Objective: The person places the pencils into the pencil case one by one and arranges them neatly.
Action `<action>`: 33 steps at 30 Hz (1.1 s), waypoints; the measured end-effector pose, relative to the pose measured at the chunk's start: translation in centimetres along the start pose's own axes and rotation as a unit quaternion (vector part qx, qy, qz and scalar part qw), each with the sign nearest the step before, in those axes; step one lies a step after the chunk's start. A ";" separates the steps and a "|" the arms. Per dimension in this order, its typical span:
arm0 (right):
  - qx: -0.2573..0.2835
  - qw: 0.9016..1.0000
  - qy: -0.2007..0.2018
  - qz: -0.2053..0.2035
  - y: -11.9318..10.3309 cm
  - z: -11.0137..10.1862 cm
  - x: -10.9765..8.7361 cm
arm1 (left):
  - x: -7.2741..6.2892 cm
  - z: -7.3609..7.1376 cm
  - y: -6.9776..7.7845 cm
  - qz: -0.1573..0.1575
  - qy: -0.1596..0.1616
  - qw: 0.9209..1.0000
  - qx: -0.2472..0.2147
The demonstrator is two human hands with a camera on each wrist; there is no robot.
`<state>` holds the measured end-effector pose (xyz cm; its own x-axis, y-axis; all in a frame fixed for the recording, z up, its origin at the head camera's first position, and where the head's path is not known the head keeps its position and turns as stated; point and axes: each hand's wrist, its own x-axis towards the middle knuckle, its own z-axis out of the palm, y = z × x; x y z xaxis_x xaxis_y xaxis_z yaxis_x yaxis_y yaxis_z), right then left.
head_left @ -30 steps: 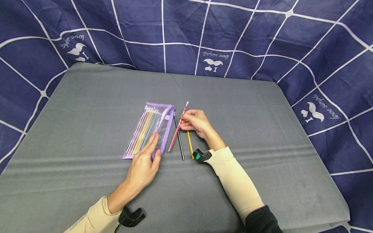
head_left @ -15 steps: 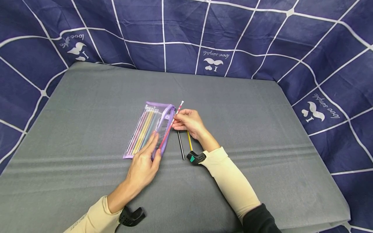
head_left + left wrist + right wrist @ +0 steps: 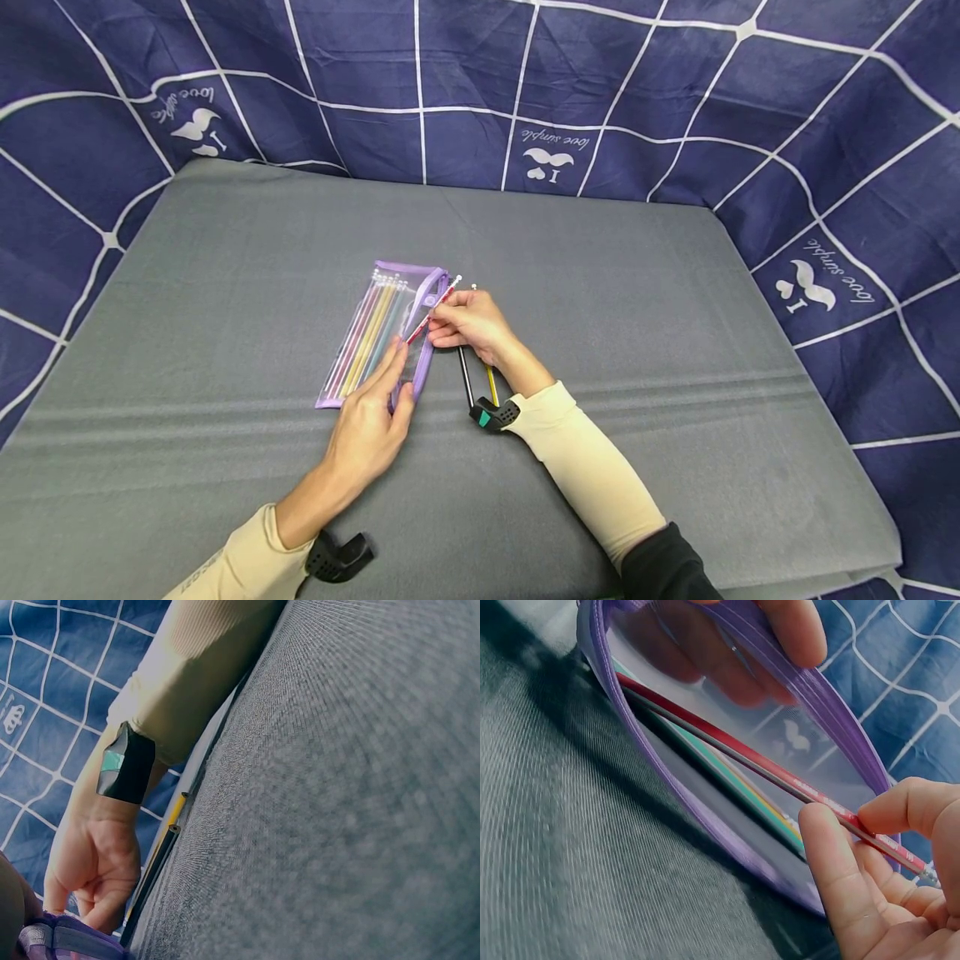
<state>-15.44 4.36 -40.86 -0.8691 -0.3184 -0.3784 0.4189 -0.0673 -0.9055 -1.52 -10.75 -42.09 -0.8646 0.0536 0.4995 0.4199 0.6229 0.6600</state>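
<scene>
A clear pencil pouch [image 3: 408, 268] with purple edging lies on the grey surface, with several coloured pencils [image 3: 370, 333] side by side in it. My left hand [image 3: 367, 429] holds the pouch near its zipped side, thumb at the purple edge, and the mouth gapes in the right wrist view. Between thumb and fingers, my right hand [image 3: 476, 325] pinches a red pencil [image 3: 735, 748] near its white-tipped end. That pencil slants through the open mouth, its far part inside. In the left wrist view, the right hand [image 3: 101, 862] is just past the purple zipper edge [image 3: 71, 937].
Right of the pouch, a black pencil [image 3: 466, 375] and a yellow pencil [image 3: 492, 387] lie on the grey padded surface [image 3: 637, 292], partly under the right hand and wrist. A dark blue cloth [image 3: 472, 67] with white lines hangs around the back and sides.
My right hand has moved left and slightly toward me, taking the red pencil from above the black pencil into the pouch's mouth. The left hand and pouch have stayed in place.
</scene>
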 end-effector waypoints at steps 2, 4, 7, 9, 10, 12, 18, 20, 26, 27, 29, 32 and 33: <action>-0.005 1.000 -0.003 0.002 0.0 0.3 0.0 | 0.0 0.0 0.0 0.001 0.001 1.000 0.000; -0.006 1.000 -0.006 0.006 0.0 0.5 0.0 | 0.0 0.0 0.0 0.002 0.001 1.000 0.001; -0.006 1.000 -0.013 0.013 0.1 0.9 0.1 | 0.0 0.1 0.0 0.003 0.002 1.000 0.002; -0.008 1.000 -0.017 0.017 0.2 1.0 0.2 | 0.0 0.1 0.0 0.005 0.003 1.000 0.002; -0.008 1.000 -0.019 0.019 0.3 1.1 0.2 | 0.0 0.0 0.0 0.006 0.004 1.000 0.002; -0.011 0.999 -0.023 0.021 0.3 1.2 0.2 | 0.0 0.0 0.0 0.007 0.005 1.000 0.001; -0.031 0.999 -0.031 0.016 0.4 1.4 0.1 | 0.0 0.0 0.0 0.009 0.006 1.000 -0.001; -0.038 0.998 -0.038 0.011 0.4 1.5 0.1 | 0.0 0.0 0.0 0.008 0.006 1.000 -0.002; -0.046 0.998 -0.049 0.005 0.3 1.6 0.0 | 0.0 -0.1 -0.1 0.004 0.003 1.000 0.001; -0.046 0.998 -0.048 0.005 0.2 1.5 0.0 | 0.0 -0.1 -0.1 0.004 0.003 1.000 0.001; -0.045 0.998 -0.046 0.003 0.2 1.5 0.0 | 0.0 -0.1 -0.1 0.004 0.003 1.000 0.000; -0.044 0.998 -0.046 0.002 0.2 1.4 0.0 | 0.0 -0.1 -0.1 0.004 0.002 1.000 -0.002; -0.042 0.998 -0.046 0.001 0.2 1.4 0.0 | 0.0 -0.1 -0.1 0.004 0.002 1.000 -0.002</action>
<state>-14.98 3.03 -40.73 -0.8381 -0.4051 -0.3652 0.3942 0.0129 -0.9189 -1.51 -10.91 -42.06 -0.8605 0.0547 0.5065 0.4269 0.6199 0.6583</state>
